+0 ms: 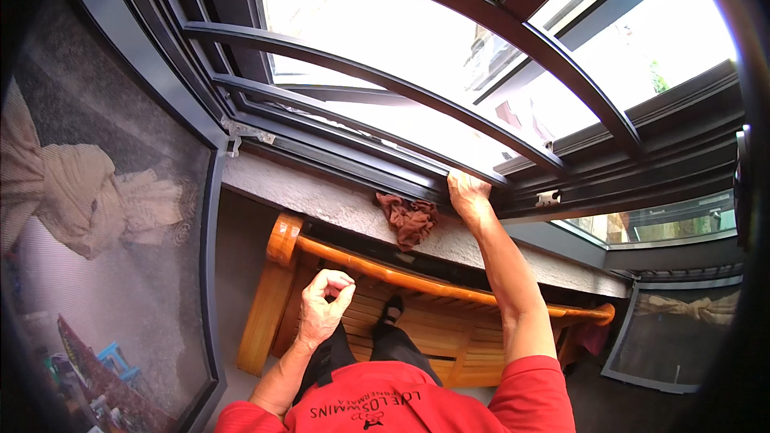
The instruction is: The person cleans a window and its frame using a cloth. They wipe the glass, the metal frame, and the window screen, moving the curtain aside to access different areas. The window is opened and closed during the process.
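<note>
My right hand [469,193] reaches up to the lower rail of a dark metal window frame [355,153]. Its fingers lie at or behind the lowest horizontal bar [361,126], so their tips are hidden and I cannot tell whether they hold anything. To its left, a crumpled brown cloth [410,221] hangs over the edge of the rough pale sill [319,201]. My left hand [325,307] is raised above the wooden bench, its fingers curled towards the thumb, with nothing visible in it.
Below me is a slatted wooden bench [433,337] with a rounded top rail [385,273]; a dark shoe [392,308] rests on its slats. A mesh-covered casement [144,288] stands swung inwards at left, near a metal hinge [248,132]. Another framed screen [668,337] is at lower right.
</note>
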